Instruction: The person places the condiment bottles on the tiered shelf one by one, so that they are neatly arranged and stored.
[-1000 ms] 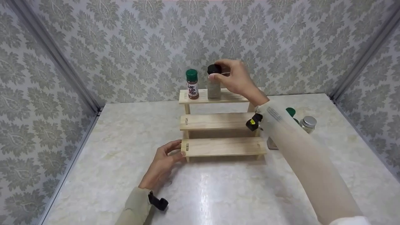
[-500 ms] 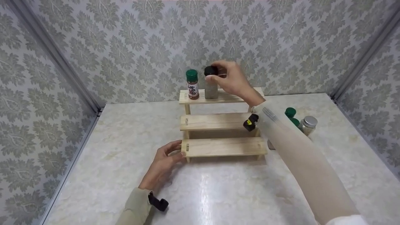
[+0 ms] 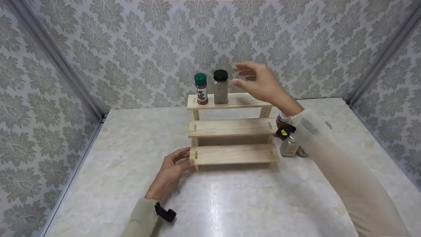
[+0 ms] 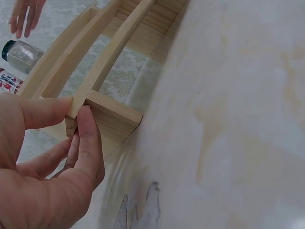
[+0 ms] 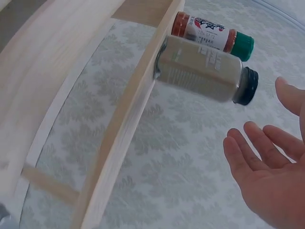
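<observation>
A three-tier wooden rack stands on the table. On its top tier, at the left, a small green-capped spice bottle with red contents stands upright. Just right of it is a taller black-capped spice jar with grey-beige contents. My right hand hovers apart from that jar, fingers spread and loosely bent, holding nothing; the right wrist view shows the gap between the fingers and the black cap. My left hand pinches the left end of the bottom tier between thumb and fingers, as the left wrist view shows.
Right of the rack, partly behind the right forearm, stand several more spice containers, among them a square jar with pale contents and a dark brown one. A patterned wall rises behind the rack.
The black-capped jar slid slightly left on the top tier, closer to the green-capped bottle. My right hand then let go of it and drew back to the right. The left hand stayed put.
</observation>
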Available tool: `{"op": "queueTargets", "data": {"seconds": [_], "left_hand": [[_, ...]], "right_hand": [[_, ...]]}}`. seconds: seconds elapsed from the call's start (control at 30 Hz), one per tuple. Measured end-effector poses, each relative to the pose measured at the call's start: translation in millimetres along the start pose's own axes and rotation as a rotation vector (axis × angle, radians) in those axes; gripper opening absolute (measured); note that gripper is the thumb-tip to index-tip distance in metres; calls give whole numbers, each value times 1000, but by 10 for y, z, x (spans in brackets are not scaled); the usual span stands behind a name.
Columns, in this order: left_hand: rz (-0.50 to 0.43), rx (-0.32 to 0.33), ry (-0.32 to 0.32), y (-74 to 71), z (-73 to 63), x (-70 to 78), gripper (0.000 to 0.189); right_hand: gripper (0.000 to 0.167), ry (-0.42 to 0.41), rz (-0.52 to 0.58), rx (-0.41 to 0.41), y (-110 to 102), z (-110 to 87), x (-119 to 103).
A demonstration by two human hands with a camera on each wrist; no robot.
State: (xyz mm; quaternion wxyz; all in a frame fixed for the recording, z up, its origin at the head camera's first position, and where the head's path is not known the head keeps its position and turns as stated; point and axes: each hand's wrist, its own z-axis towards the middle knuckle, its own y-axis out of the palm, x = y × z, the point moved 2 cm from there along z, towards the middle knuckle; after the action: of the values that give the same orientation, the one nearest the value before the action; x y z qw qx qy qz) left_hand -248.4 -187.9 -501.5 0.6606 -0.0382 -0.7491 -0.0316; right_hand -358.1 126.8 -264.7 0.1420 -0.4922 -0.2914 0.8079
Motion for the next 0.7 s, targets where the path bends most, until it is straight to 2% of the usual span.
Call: {"op": "queueTargets", "data": {"seconds": [0.23,0.37,0.7], "left_hand": [[48,14,7,8,21,-8,55],[41,19,2,9,10,-9,55],[19,20,-9,38,11,4,56]], "right_hand": [[54,-27,-128,19,-366,-517,230],[53,-23,-154,33,-522,-808,424],[51,42,-212,92,-707,-1481,897]]}}
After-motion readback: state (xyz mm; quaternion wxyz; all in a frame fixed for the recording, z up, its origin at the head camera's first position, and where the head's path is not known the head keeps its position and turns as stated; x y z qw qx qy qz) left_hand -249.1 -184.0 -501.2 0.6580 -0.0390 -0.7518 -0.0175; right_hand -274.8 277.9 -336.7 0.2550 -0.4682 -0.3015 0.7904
